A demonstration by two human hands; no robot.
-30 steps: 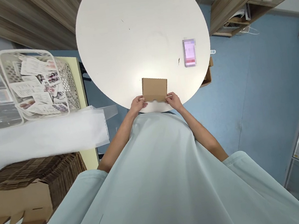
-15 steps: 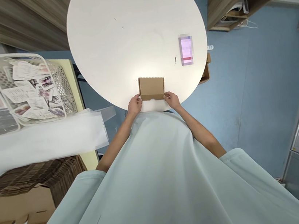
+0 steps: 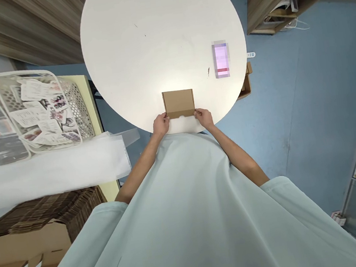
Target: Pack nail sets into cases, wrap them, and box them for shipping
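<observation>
Toward the near edge of the round white table (image 3: 155,62) sits a cardboard mailer box (image 3: 178,101), front corners pinched by left hand (image 3: 161,125) and right hand (image 3: 204,118). Squaring its front seems in hand; the next move likely calls for even pressure.

Box (image 3: 178,101) near worktop (image 3: 137,73) front edge, between left hand (image 3: 161,124) and right hand (image 3: 204,118), each at a near corner. Phone-like item (image 3: 221,57) farther back, right. Off left, second worktop (image 3: 109,191): basket (image 3: 81,109) with cards (image 3: 39,114) inside; sheets (image 3: 54,167) nearer, stacked cartons (image 3: 46,208) nearer again.
</observation>
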